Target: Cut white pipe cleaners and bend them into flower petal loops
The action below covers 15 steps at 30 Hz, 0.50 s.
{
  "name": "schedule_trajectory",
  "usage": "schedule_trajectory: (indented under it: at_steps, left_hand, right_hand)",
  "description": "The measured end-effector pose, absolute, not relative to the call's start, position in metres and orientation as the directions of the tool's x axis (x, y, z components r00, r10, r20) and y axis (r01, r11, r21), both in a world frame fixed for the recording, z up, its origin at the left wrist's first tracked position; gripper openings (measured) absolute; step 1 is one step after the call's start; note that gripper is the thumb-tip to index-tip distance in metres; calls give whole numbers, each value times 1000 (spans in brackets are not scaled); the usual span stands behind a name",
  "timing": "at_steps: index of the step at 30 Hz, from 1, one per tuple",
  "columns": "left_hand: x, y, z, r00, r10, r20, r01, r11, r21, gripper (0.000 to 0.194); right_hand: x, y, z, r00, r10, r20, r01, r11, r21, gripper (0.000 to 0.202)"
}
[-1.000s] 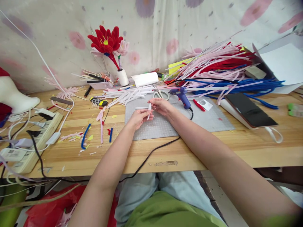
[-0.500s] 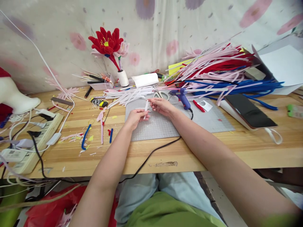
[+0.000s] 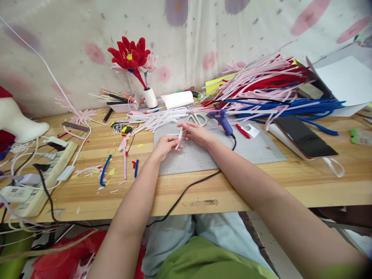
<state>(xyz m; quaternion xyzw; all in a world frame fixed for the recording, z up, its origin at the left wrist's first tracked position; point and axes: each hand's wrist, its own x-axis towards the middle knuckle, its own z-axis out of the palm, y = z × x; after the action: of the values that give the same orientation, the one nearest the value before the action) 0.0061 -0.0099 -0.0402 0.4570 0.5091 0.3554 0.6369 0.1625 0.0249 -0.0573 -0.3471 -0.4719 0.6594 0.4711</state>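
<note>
The fingers of the left hand (image 3: 166, 148) pinched a white strip (image 3: 179, 136) above the grey mat (image 3: 181, 162); those of the right hand (image 3: 195, 133), at the left hand's two o'clock, gripped the strip's top. A glue gun (image 3: 223, 121) lay farther that way.

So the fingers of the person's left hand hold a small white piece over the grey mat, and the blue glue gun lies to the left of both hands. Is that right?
Not quite: the head view shows the blue glue gun to the right of both the left hand and the right hand. The fingers of the left hand do hold a small white piece over the grey mat.
</note>
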Motion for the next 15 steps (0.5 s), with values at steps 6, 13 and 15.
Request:
schedule_trajectory:
  at_steps: [6, 13, 15]
  left_hand:
    - [7, -8, -45, 197, 929, -313, 34, 313, 949, 12]
    - [14, -7, -51, 145, 954, -262, 89, 251, 964, 13]
    - [15, -7, -52, 148, 960, -239, 73, 231, 970, 14]
  right_hand:
    - [157, 26, -61, -234, 969, 83, -177, 42, -983, 33]
    - [147, 24, -61, -96, 980, 175, -158, 159, -975, 27]
    - [147, 23, -59, -127, 981, 150, -191, 124, -974, 31]
